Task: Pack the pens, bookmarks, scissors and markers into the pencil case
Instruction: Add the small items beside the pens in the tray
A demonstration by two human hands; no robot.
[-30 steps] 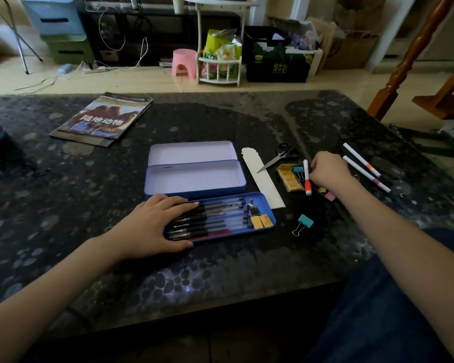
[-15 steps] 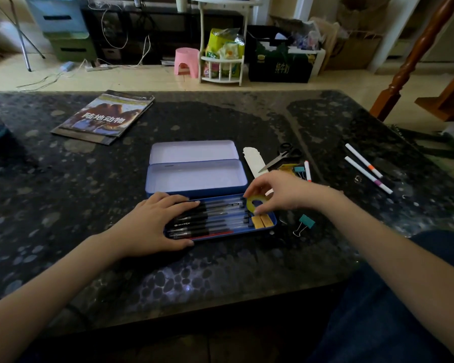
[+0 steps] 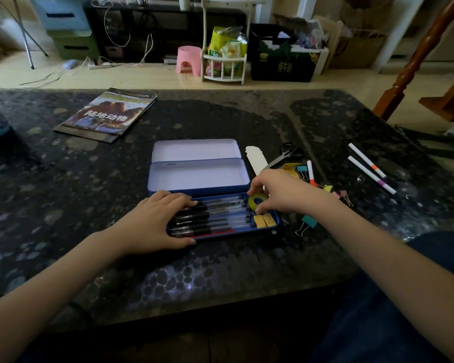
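Booklet (image 3: 108, 113) reads 陆地动物; right hand (image 3: 281, 191) fingers pinching tape roll (image 3: 256, 201) (left hand (image 3: 152, 221) spread).

The table (image 3: 247, 121) was dark speckled stone, polished glossy enough to catch glare. The pencil case (image 3: 198, 176) looked like smooth painted metal, kinda matt inside, and the magazine (image 3: 108, 113) had a shiny paper cover.
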